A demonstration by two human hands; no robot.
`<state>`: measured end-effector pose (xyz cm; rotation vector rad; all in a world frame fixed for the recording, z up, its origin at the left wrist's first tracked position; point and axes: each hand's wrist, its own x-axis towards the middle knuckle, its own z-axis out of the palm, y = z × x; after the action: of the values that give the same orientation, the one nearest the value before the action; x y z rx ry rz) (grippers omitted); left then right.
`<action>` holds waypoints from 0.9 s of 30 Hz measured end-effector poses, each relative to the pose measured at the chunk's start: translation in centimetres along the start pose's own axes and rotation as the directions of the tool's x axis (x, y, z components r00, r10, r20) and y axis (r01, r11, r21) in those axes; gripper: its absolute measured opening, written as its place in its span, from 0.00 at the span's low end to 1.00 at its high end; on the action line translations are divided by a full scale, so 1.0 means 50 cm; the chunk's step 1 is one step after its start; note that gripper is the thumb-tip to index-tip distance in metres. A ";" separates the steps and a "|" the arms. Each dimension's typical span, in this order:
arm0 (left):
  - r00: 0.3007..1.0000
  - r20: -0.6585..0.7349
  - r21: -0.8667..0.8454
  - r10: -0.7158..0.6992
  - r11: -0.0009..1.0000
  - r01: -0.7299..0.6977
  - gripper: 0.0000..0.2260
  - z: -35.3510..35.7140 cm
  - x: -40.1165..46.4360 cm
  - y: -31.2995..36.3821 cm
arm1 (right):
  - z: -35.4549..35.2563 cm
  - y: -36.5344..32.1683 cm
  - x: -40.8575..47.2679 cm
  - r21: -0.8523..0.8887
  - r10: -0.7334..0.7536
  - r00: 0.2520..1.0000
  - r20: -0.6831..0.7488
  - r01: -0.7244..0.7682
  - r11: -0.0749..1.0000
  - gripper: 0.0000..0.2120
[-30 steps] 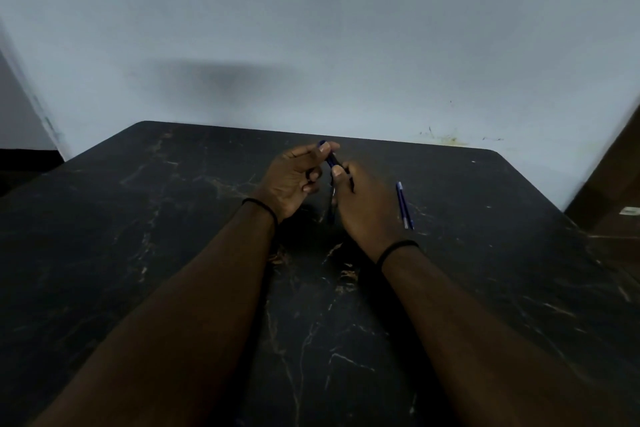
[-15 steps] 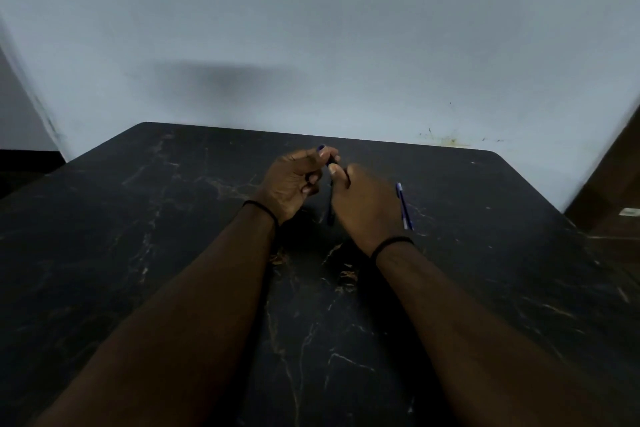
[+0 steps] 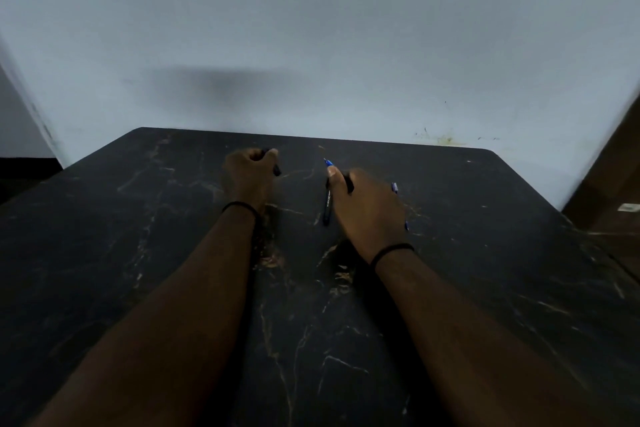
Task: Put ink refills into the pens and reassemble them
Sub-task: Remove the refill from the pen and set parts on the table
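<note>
My left hand (image 3: 251,175) is closed in a fist around a small dark pen part (image 3: 276,170) whose end pokes out by the thumb. Apart from it, my right hand (image 3: 367,208) grips a dark blue pen body (image 3: 327,206), its blue tip pointing away from me and its rear end sticking out below the thumb. A second blue pen (image 3: 394,188) lies on the black marble table (image 3: 138,253) just behind my right hand, mostly hidden by it.
A pale wall runs along the table's far edge. A brown piece of furniture (image 3: 609,198) stands past the table's right corner. Both forearms stretch over the table's middle.
My hands were joined on one pen at the centre; they have pulled apart, the left carrying a small dark piece to the left, the right keeping the pen body.
</note>
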<state>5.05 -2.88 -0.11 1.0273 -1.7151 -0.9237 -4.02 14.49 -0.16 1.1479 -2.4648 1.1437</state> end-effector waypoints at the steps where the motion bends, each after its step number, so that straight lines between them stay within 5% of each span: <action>1: 0.999 -0.023 0.130 0.026 0.991 -0.022 0.15 -0.006 0.002 -0.004 | 0.001 0.001 0.001 -0.008 -0.001 1.000 0.001 0.001 1.000 0.23; 6: 0.999 0.024 0.567 -0.042 0.823 0.021 0.14 -0.008 0.001 -0.006 | 0.007 0.002 0.002 -0.045 -0.029 0.999 -0.020 0.028 0.999 0.24; 17: 0.996 0.084 0.647 -0.023 0.761 -0.037 0.24 0.008 -0.004 -0.005 | 0.014 0.002 0.003 -0.071 0.015 0.999 -0.036 -0.017 0.997 0.24; 20: 0.998 -0.047 0.519 0.047 0.855 -0.016 0.21 0.004 -0.013 0.008 | 0.007 0.000 0.001 -0.072 0.009 1.000 -0.019 -0.011 0.997 0.22; 23: 0.974 -0.091 0.181 0.208 0.965 -0.189 0.17 0.017 -0.028 0.029 | 0.001 -0.004 0.000 -0.058 0.030 0.999 -0.022 -0.031 0.998 0.18; 25: 0.979 -0.016 -0.120 0.203 0.972 -0.203 0.16 0.036 -0.046 0.046 | 0.001 -0.006 0.001 -0.042 0.028 0.998 -0.059 -0.031 0.999 0.15; 27: 0.981 0.151 -0.429 0.124 0.902 -0.048 0.11 0.050 -0.058 0.057 | 0.003 -0.004 0.001 -0.007 -0.013 0.994 -0.105 0.012 1.000 0.13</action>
<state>2.74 1.20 0.75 0.5901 -1.5852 -1.2905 -3.88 14.28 -0.14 1.0717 -2.3778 1.1614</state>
